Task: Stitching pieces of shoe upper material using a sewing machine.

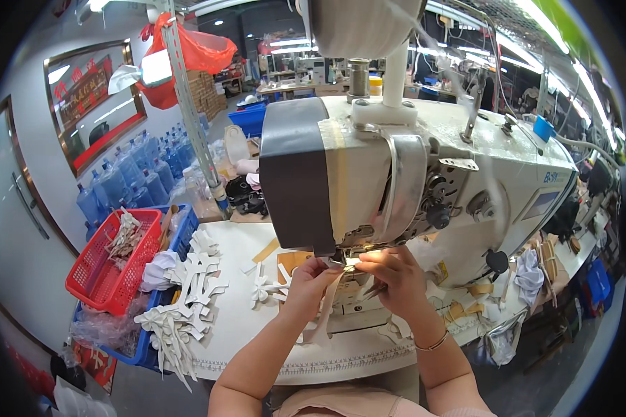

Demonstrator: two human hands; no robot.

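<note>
At the frame's centre, we should guide the pale strip (325,314) flat beneath the sewing machine (300,174), left hand (309,286) pinching it, right hand (399,279) curled nearly closed, its hold unclear.

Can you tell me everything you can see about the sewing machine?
The sewing machine stands upright on a pale table. Its glossy cream body looks like painted metal, with a dark grey cover at the left, tan tape beside that, shiny metal parts in front, black knobs, and a small screen at the right. Light glows underneath, near the left hand and right hand; I can't tell whether they touch it.
</note>
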